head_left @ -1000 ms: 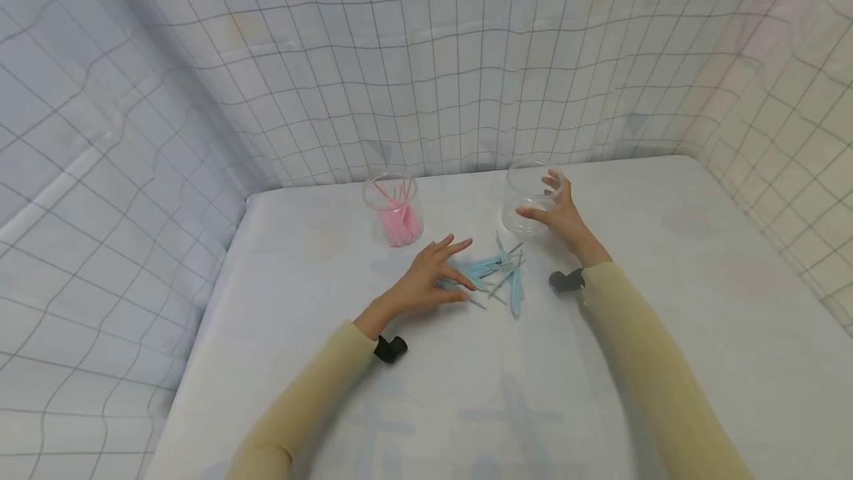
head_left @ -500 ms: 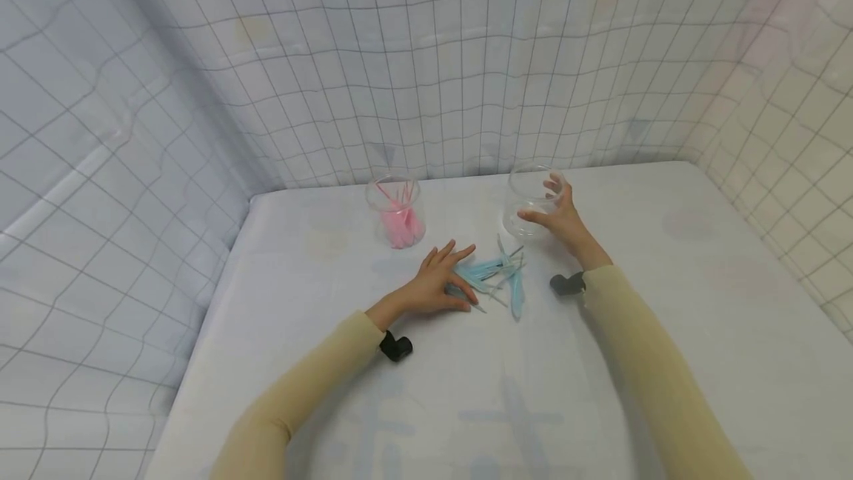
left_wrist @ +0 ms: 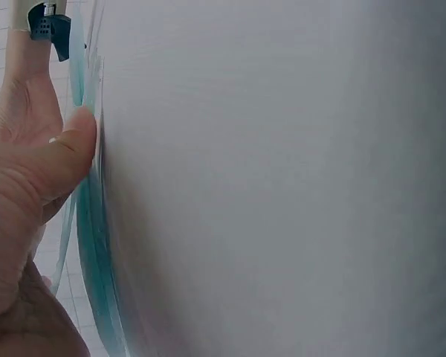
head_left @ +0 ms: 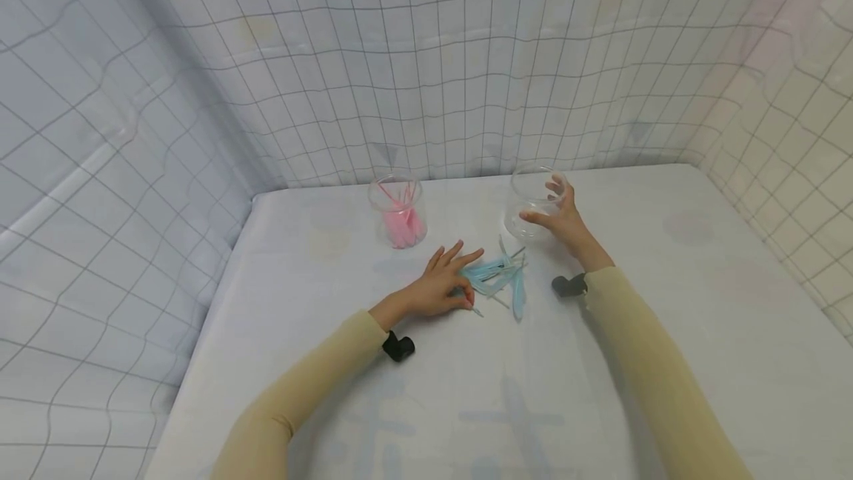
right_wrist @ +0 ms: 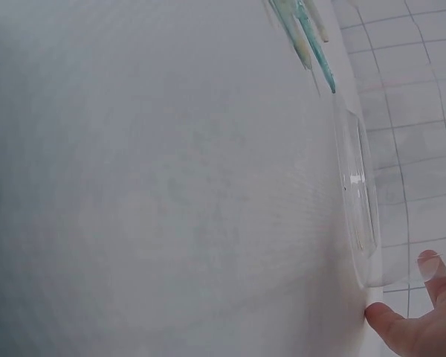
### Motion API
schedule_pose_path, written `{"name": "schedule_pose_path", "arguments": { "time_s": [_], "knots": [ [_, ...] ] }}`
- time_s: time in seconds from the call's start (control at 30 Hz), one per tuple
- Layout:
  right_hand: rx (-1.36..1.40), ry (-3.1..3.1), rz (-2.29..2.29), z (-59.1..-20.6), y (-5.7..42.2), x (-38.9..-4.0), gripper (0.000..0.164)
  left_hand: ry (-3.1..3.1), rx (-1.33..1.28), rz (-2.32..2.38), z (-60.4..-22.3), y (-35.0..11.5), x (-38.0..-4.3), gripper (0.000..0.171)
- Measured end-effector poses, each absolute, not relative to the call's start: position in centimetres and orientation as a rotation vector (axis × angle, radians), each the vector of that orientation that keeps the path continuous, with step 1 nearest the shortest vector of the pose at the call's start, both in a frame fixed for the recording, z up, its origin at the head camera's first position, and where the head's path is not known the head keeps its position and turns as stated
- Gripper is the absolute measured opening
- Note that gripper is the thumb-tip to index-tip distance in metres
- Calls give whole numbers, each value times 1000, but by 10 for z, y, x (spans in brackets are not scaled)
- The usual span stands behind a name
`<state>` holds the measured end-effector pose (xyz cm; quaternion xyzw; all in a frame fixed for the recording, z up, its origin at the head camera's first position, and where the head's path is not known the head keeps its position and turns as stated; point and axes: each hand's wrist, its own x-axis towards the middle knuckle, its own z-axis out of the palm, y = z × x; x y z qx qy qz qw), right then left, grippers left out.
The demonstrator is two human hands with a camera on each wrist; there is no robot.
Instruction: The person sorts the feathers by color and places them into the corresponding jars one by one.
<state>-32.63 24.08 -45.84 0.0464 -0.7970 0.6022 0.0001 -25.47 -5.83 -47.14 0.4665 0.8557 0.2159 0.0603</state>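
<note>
My left hand (head_left: 436, 292) is low at the left side of a loose pile of light blue feather-like pieces (head_left: 489, 271) with thin pale stems. Its thumb and forefinger pinch one blue feather-like piece (left_wrist: 95, 245), whose thin tip pokes out past the fingertips in the head view; the other fingers are spread. Behind the pile, my right hand (head_left: 566, 224) holds a clear round jar (head_left: 523, 202) by its right side, thumb in front and fingers at the far side. The jar stands upright on the table and nothing shows inside it.
Another clear jar (head_left: 377, 206) stands to the left near the back, with several pink feather-like pieces (head_left: 403, 227) upright in it. A white cloth covers the table (head_left: 320, 243). Grid-patterned curtains (head_left: 440, 58) hang behind and at both sides.
My left hand has come down and right onto the pile's left edge, and its thumb and forefinger have closed on a blue piece. My right hand stays on the jar.
</note>
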Motion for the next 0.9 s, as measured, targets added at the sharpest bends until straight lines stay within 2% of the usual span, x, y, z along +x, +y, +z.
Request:
{"name": "schedule_pose_path", "arguments": {
  "time_s": [0.3,0.6,0.7,0.9],
  "knots": [
    [128,-2506,1869,-462,243,-329,106,2557,1424,785,-469,-48,-257,12],
    [140,-2464,1889,-460,243,-330,106,2476,1305,1213,-423,-17,-285,11],
    [130,-2471,1895,-460,243,-330,107,2413,1177,1386,-405,-5,-301,17],
    [144,-2481,1951,-454,239,-322,105,2151,847,1782,-379,23,-331,44]
  ]
}}
